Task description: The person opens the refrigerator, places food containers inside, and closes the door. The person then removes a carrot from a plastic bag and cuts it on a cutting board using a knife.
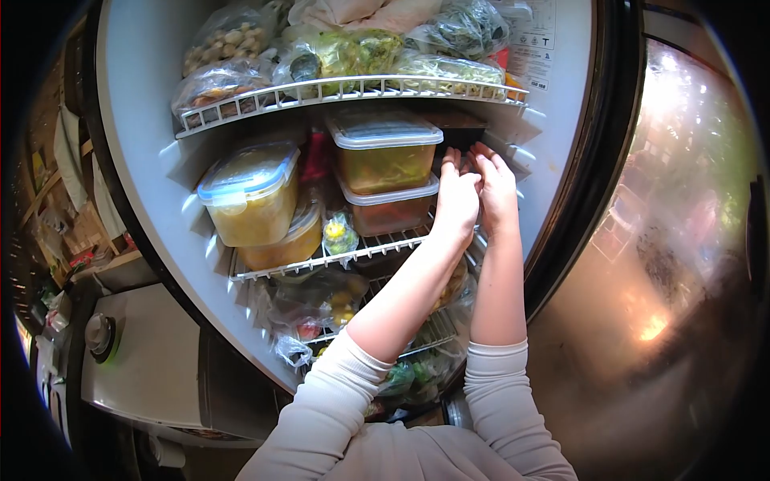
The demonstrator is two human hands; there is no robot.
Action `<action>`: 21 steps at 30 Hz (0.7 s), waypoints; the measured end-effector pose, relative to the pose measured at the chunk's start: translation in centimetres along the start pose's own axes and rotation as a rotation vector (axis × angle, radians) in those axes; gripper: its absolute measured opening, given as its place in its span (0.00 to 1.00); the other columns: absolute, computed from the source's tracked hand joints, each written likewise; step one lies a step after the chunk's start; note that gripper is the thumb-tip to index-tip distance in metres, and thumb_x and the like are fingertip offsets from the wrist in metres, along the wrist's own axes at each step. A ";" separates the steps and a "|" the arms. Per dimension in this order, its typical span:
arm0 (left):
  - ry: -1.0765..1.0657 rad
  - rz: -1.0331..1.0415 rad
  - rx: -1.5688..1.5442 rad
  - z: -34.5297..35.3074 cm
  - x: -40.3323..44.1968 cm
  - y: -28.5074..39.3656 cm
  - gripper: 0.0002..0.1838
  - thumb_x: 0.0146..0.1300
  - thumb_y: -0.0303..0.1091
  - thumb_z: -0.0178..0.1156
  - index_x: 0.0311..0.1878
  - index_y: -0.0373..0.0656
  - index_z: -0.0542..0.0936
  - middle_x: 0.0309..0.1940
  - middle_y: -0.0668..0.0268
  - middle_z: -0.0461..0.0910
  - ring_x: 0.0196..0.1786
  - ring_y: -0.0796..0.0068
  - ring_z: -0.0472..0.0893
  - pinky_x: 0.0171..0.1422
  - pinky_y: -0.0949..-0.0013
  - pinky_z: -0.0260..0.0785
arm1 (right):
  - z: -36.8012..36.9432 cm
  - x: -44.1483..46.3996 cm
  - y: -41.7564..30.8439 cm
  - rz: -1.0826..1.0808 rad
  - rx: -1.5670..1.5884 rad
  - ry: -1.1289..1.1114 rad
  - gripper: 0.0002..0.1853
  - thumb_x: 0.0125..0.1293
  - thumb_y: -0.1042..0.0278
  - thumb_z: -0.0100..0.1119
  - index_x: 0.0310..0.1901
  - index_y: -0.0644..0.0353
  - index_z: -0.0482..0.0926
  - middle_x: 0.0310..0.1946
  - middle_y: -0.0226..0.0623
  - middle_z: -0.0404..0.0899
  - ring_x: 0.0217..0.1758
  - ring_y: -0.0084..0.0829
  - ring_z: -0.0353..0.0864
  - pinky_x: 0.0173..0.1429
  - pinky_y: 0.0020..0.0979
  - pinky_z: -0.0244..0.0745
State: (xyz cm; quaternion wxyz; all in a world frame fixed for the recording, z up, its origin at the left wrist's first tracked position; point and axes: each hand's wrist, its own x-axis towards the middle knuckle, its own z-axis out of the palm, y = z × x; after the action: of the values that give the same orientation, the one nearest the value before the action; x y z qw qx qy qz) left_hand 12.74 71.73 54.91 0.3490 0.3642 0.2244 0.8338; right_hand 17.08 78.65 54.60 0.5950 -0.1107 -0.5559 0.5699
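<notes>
Dressed in a plain off-white top [433,455] with loosely gathered sleeves [321,409].
Falls in soft folds across the front, then wrinkles more deeply along both arms, keeping to one light colour throughout. Ends in snug, close-fitting cuffs [496,357], bunched in rounded creases high on the forearms [495,293], leaving left hand [459,196] and right hand [496,184] bare to the fingers [484,150].
</notes>
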 end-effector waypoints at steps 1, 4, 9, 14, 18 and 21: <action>-0.021 0.000 0.022 0.0 -0.5 0.2 0.41 0.61 0.20 0.47 0.76 0.41 0.42 0.78 0.56 0.42 0.77 0.61 0.51 0.73 0.64 0.56 | 0.0 -0.5 -0.2 -0.025 -0.022 -0.014 0.19 0.70 0.69 0.53 0.59 0.69 0.73 0.57 0.42 0.77 0.57 0.29 0.75 0.60 0.28 0.70; -0.065 0.031 0.123 -0.3 -3.5 0.6 0.37 0.65 0.24 0.47 0.75 0.37 0.45 0.76 0.52 0.46 0.76 0.61 0.55 0.72 0.64 0.58 | -0.1 -2.5 -0.6 -0.051 -0.024 -0.015 0.19 0.69 0.69 0.54 0.59 0.67 0.74 0.58 0.41 0.76 0.57 0.29 0.76 0.58 0.27 0.71; -0.273 0.219 0.305 -2.2 -9.9 3.3 0.35 0.64 0.21 0.48 0.74 0.35 0.51 0.74 0.52 0.52 0.76 0.59 0.55 0.78 0.60 0.45 | -0.8 -9.2 -5.0 -0.040 -0.103 -0.009 0.21 0.69 0.67 0.54 0.62 0.62 0.72 0.58 0.38 0.76 0.59 0.29 0.77 0.57 0.27 0.70; -0.348 0.217 0.424 -3.1 -15.2 7.7 0.35 0.66 0.27 0.52 0.75 0.44 0.53 0.73 0.59 0.57 0.75 0.65 0.56 0.72 0.62 0.54 | -1.7 -16.7 -9.1 -0.094 -0.280 0.073 0.24 0.70 0.65 0.52 0.66 0.60 0.68 0.59 0.39 0.76 0.59 0.28 0.77 0.58 0.27 0.67; -0.407 0.230 0.422 -3.5 -19.1 10.7 0.35 0.65 0.27 0.51 0.75 0.43 0.54 0.73 0.59 0.57 0.75 0.65 0.57 0.72 0.60 0.54 | 0.1 -23.0 -13.3 -0.140 -0.312 0.201 0.25 0.70 0.64 0.54 0.67 0.60 0.66 0.58 0.39 0.76 0.56 0.27 0.78 0.57 0.26 0.66; -0.488 0.198 0.416 -4.2 -22.5 13.2 0.34 0.65 0.22 0.47 0.75 0.44 0.54 0.75 0.61 0.52 0.78 0.66 0.51 0.75 0.60 0.49 | 2.3 -27.7 -15.7 -0.187 -0.358 0.262 0.26 0.69 0.65 0.54 0.67 0.61 0.65 0.57 0.40 0.77 0.56 0.28 0.77 0.56 0.26 0.66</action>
State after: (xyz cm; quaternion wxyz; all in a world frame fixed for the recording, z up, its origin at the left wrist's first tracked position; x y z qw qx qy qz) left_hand 15.04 45.77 50.35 0.2277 0.6366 0.2632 0.6882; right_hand 31.38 50.17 52.57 0.6831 -0.2356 -0.5738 0.3855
